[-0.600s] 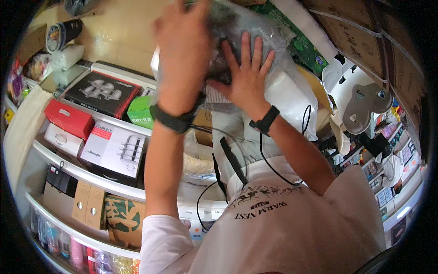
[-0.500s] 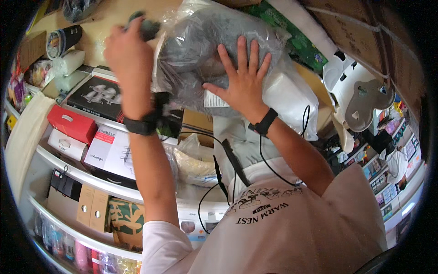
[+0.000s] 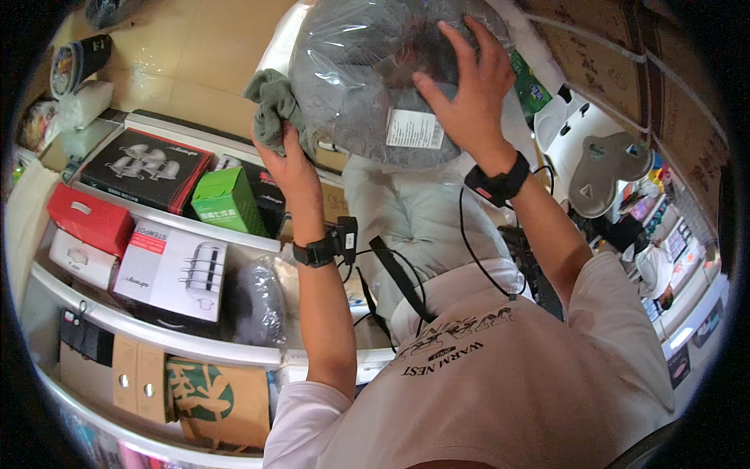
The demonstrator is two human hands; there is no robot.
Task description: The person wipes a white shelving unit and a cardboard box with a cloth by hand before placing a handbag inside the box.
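A crumpled grey-green cloth (image 3: pixel 273 105) is in my left hand (image 3: pixel 297 176), its fingers closed around the lower part. The cloth is beside the left edge of a big round grey bundle (image 3: pixel 344 86) in clear plastic, which looks soft. My right hand (image 3: pixel 478 98) rests on the bundle's right side with fingers spread and slightly bent. A white printed label (image 3: pixel 414 129) is on the bundle's near side. Its far edge runs out of view. Both wrists wear black bands, and a thin black cable hangs by the right one.
A pale tufted cushion (image 3: pixel 414 195) is in front of me. Shelves at left hold a black pot box (image 3: pixel 144 168), a green box (image 3: pixel 228 202), a red box (image 3: pixel 90 219) and a white pot box (image 3: pixel 168 270). Cartons (image 3: pixel 594 47) stand at right; another person (image 3: pixel 652 270) is beyond.
My left hand has come down and nearer with the cloth, to the bundle's left edge. My right hand has shifted right and farther, its fingers now more bent. The view has shifted.
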